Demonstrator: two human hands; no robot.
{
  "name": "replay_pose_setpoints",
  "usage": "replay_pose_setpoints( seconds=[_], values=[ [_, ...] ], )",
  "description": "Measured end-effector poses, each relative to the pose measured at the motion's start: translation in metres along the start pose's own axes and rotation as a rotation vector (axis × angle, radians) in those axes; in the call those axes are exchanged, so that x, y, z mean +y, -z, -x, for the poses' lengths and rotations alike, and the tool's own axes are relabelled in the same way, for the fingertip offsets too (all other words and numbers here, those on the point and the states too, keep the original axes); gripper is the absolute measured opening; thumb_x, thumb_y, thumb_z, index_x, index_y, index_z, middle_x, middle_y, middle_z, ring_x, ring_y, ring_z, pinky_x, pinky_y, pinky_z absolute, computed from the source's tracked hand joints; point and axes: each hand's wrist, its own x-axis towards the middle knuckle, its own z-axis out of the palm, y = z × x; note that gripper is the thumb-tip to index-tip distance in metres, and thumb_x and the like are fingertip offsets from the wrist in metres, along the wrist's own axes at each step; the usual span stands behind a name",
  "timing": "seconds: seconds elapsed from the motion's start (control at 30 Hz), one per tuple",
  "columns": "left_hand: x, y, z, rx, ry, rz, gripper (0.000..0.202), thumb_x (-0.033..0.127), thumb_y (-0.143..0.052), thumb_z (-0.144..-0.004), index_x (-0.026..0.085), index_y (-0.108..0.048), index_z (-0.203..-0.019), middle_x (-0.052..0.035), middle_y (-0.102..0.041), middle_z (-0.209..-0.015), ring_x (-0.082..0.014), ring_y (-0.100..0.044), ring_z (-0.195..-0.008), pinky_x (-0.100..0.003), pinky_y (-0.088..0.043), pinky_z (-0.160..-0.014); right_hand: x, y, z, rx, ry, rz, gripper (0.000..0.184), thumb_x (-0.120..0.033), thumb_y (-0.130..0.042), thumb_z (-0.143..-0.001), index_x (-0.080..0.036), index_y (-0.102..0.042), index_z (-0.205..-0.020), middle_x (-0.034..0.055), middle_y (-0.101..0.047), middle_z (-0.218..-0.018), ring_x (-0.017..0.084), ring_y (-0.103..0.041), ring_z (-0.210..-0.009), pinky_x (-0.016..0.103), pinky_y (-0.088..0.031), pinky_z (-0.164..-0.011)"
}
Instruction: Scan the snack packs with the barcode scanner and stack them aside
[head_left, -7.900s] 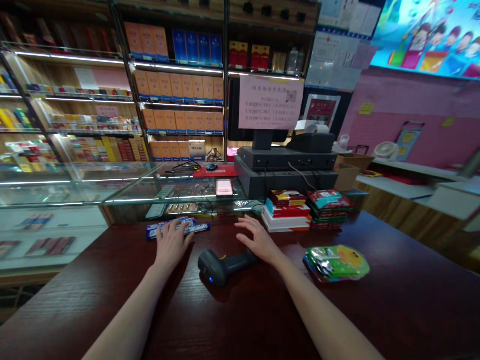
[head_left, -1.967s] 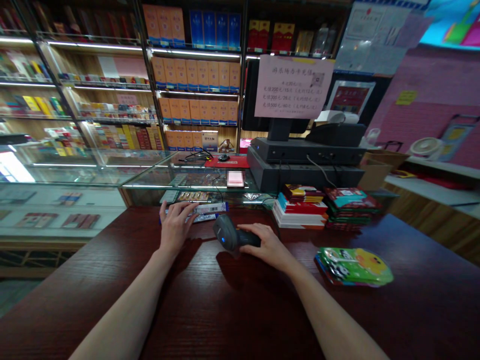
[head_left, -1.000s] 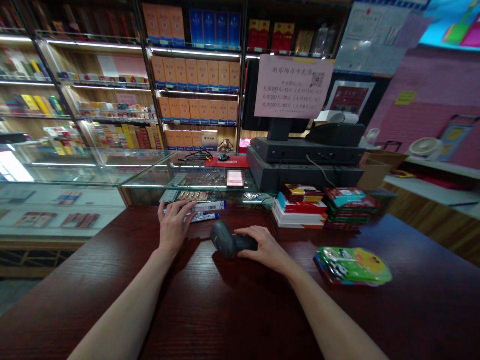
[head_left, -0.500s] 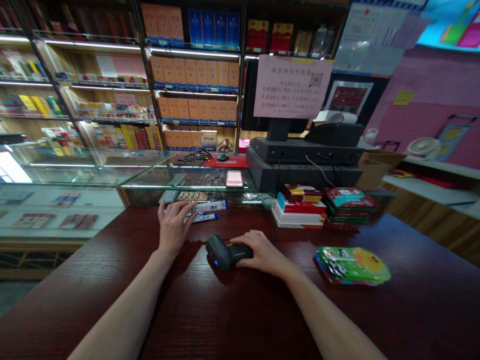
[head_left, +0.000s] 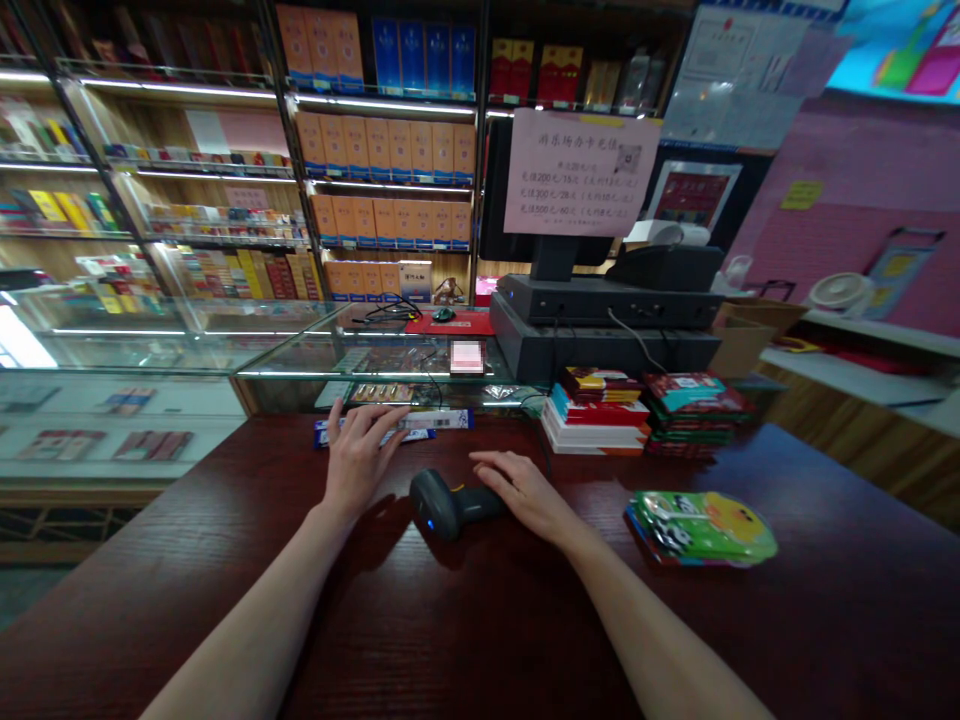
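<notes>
From here I see the scanner (head_left: 439,507) lying left of my right hand (head_left: 529,488), head leftward, long axis running toward that hand. Beyond, a sign (head_left: 581,170) reads "200元". My right hand splays loosely, released; my left hand (head_left: 360,455) partly covers packets (head_left: 448,420), grip unclear.

A shop: till (head_left: 592,308), barcode scanner (head_left: 437,505), stocked shelves (head_left: 390,185).

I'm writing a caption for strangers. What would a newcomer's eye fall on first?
Probably the pink sign on the monitor, right of centre. Next, the dark barcode scanner with its blue light, on the brown counter by the right hand, then the green-and-yellow packet farther right.
</notes>
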Motion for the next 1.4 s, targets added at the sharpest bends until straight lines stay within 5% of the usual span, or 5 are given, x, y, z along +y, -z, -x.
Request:
replay_pose_setpoints(
  seconds=[0.33,0.53,0.87,1.2,1.4],
  values=[
    [0.017,0.0,-0.001,-0.055,-0.045,0.106,0.03,0.03,-0.061,-0.094,0.033,-0.067,-0.123,-0.0028,-0.072,-0.108,-0.021,-0.065,-0.104,-0.055,-0.016,-0.123,0.019,-0.004,-0.011,0.347,-0.175,-0.416,0.041,-0.044,-0.06,-0.09,-0.021,-0.064,-0.123,0.0066,-0.076,-0.1,0.022,-0.071,-0.095,0.038,-0.052,-0.091],
    [0.025,0.003,-0.002,-0.09,-0.097,0.123,0.029,0.029,-0.058,-0.095,0.033,-0.066,-0.123,-0.0017,-0.071,-0.107,-0.0196,-0.064,-0.103,-0.054,-0.016,-0.123,0.016,-0.003,-0.013,0.386,-0.184,-0.474,0.04,-0.044,-0.068,-0.082,-0.018,-0.071,-0.112,0.0033,-0.073,-0.08,0.019,-0.067,-0.075,0.032,-0.053,-0.074],
    [0.028,0.003,-0.004,-0.112,-0.083,0.13,0.031,0.033,-0.059,-0.095,0.03,-0.063,-0.126,-0.0035,-0.071,-0.109,-0.0208,-0.065,-0.104,-0.054,-0.018,-0.122,0.01,-0.001,-0.013,0.42,-0.219,-0.588,0.033,-0.049,-0.076,-0.074,-0.018,-0.075,-0.086,0.0039,-0.075,-0.071,0.019,-0.07,-0.068,0.032,-0.056,-0.068],
    [0.014,-0.011,0.004,-0.136,0.137,0.266,0.04,0.04,-0.058,-0.094,0.025,-0.058,-0.13,-0.0092,-0.065,-0.124,-0.0255,-0.058,-0.119,-0.049,-0.035,-0.113,0.014,0.005,-0.013,0.49,-0.216,-0.584,0.033,-0.05,-0.076,-0.073,-0.02,-0.075,-0.086,0.0029,-0.076,-0.074,0.019,-0.07,-0.068,0.034,-0.058,-0.07],
    [0.009,-0.017,0.003,-0.229,0.358,0.452,0.04,0.043,-0.053,-0.095,0.021,-0.06,-0.127,-0.0056,-0.073,-0.101,-0.0215,-0.068,-0.094,-0.039,-0.048,-0.094,0.01,0.005,-0.011,0.492,-0.157,-0.53,0.025,-0.044,-0.074,-0.077,-0.021,-0.077,-0.086,0.0023,-0.076,-0.075,0.019,-0.07,-0.071,0.034,-0.057,-0.073]
  ],
)
